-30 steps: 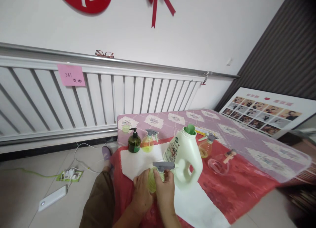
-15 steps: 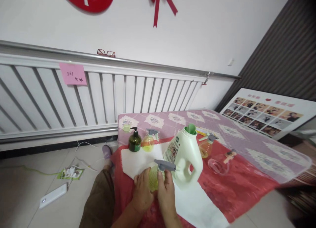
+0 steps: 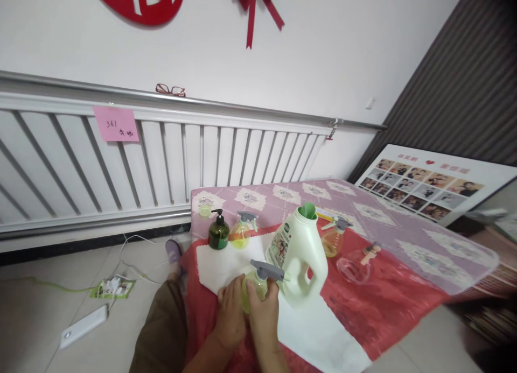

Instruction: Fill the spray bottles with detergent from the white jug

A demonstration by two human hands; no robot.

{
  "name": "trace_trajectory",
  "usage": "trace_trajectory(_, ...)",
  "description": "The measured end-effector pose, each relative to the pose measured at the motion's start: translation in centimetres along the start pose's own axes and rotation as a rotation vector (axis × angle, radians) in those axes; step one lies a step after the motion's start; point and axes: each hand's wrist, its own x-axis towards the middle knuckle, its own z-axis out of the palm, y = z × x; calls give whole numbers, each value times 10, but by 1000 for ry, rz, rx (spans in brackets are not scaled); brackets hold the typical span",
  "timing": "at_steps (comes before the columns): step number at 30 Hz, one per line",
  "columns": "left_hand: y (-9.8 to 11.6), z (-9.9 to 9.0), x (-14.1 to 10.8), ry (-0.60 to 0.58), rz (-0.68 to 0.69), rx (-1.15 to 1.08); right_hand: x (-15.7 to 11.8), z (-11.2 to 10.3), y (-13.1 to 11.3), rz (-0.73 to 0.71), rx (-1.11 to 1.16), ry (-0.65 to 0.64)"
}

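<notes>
A small spray bottle (image 3: 255, 285) with a yellow-green body and a grey trigger head is between my hands, its nozzle pointing right. My left hand (image 3: 231, 315) is wrapped round the body from the left. From the right, my right hand (image 3: 263, 307) grips it just under the head, thumb against the bottle. Close behind stands a large pale-green detergent jug (image 3: 305, 254) with an open handle and a green piece in its mouth. Beyond my hands are a dark green pump bottle (image 3: 218, 233) and a second spray bottle (image 3: 241, 233) holding yellow liquid.
A third spray bottle (image 3: 333, 239) stands right of the jug, near a clear pink ring-shaped dish (image 3: 353, 269). White paper (image 3: 323, 332) lies on a red cloth (image 3: 388, 303) over the patterned table cover (image 3: 424, 260). A radiator (image 3: 234, 152) runs behind. A power strip (image 3: 112, 288) sits on the floor.
My right hand has shifted slightly left and down round the spray bottle's neck, its thumb now on the body. The whole view has moved a little.
</notes>
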Motion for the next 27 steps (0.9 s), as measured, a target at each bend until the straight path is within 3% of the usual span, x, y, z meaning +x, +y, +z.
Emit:
trace_trajectory(4,1,-1,-1,27,-13,-14,-28,-20,24,-64,-17,-76)
trace_trajectory(7,4,-2,0,32,-15,-18,-41,-57,36,-107,2,-59)
trace_trajectory(10,8,-4,1,44,-38,-34,-24,-102,26,-86,-72,-63)
trace_trajectory(13,9,-6,1,54,-41,-56,18,-128,-1,-108,-117,-69)
trace_trajectory(16,8,-6,0,70,-29,-71,59,-124,-25,-105,-50,-257)
trace_trajectory(19,6,-5,-1,85,-17,-88,82,-102,-40,-100,-14,-441)
trace_trajectory(24,5,-4,0,63,22,-111,84,-72,-51,-63,65,-741)
trace_trajectory(27,6,-6,1,24,29,-124,79,-63,-48,-50,130,-845)
